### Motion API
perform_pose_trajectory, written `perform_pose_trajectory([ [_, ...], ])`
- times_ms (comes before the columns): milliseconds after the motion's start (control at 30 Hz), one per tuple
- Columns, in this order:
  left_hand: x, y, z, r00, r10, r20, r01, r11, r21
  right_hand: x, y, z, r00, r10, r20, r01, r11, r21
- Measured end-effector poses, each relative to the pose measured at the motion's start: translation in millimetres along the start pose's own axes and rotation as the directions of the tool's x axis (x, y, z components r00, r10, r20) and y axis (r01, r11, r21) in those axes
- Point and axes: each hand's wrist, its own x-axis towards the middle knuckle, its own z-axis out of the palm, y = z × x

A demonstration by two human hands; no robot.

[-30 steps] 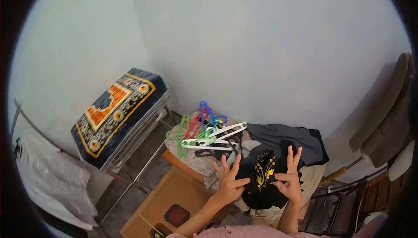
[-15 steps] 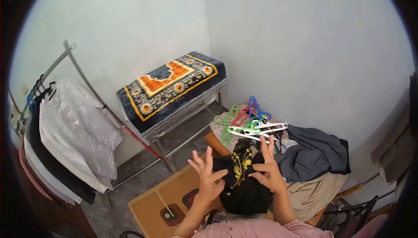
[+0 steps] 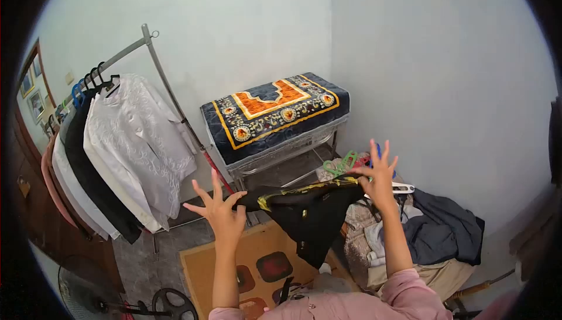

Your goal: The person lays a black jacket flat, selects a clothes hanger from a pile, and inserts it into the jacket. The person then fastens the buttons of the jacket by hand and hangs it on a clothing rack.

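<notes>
A black cloth with yellow flower trim point(image 3: 310, 214) is stretched out in front of me, its lower part hanging in a point. What kind of garment it is, I cannot make out. My left hand point(image 3: 222, 209) pinches one end between thumb and index finger, the other fingers spread. At the opposite end my right hand point(image 3: 379, 182) pinches the upper edge the same way. Behind the right hand are plastic hangers point(image 3: 351, 163) in green, blue, red and white, partly hidden by it.
Clothes, including a dark grey garment point(image 3: 442, 226), lie piled at the right. A rack at left carries hung garments, with a white embroidered shirt point(image 3: 137, 138) foremost. A patterned rug point(image 3: 275, 112) covers a metal stand in the corner. A fan point(image 3: 82, 291) stands lower left.
My hands have moved apart and spread the bunched black cloth wide between them. The view has turned left, bringing in the fan and a framed mirror.
</notes>
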Motion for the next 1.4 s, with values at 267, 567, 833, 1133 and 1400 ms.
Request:
perform_pose_trajectory([
  [267, 37.2, 9.0, 20.6, 0.985, 0.168, 0.029, -0.170, 0.981, 0.091, 63.5, -30.7, 39.0, 0.969, -0.111, -0.221, 0.142, 0.982, 0.128],
  [567, 100.6, 12.3, 71.7, 0.998, 0.049, -0.048, -0.041, 0.988, 0.152, 151.0, 15.1, 102.3, 0.966, 0.056, -0.254, 0.008, 0.969, 0.246],
  [833, 140.8, 38.0, 131.8, 0.996, 0.021, -0.084, -0.007, 0.986, 0.164, 225.5, 105.2, 116.7, 0.977, 0.134, -0.165, -0.118, 0.987, 0.108],
  [1133, 208.9, 93.4, 191.2, 0.991, 0.094, -0.090, -0.097, 0.995, -0.029, 320.3, 161.3, 123.2, 0.831, 0.274, -0.484, -0.176, 0.955, 0.238],
  [1400, 310.3, 101.0, 259.7, 0.945, 0.239, -0.223, -0.266, 0.959, -0.099, 481.6, 147.8, 127.1, 0.612, 0.111, -0.783, -0.179, 0.984, -0.001],
])
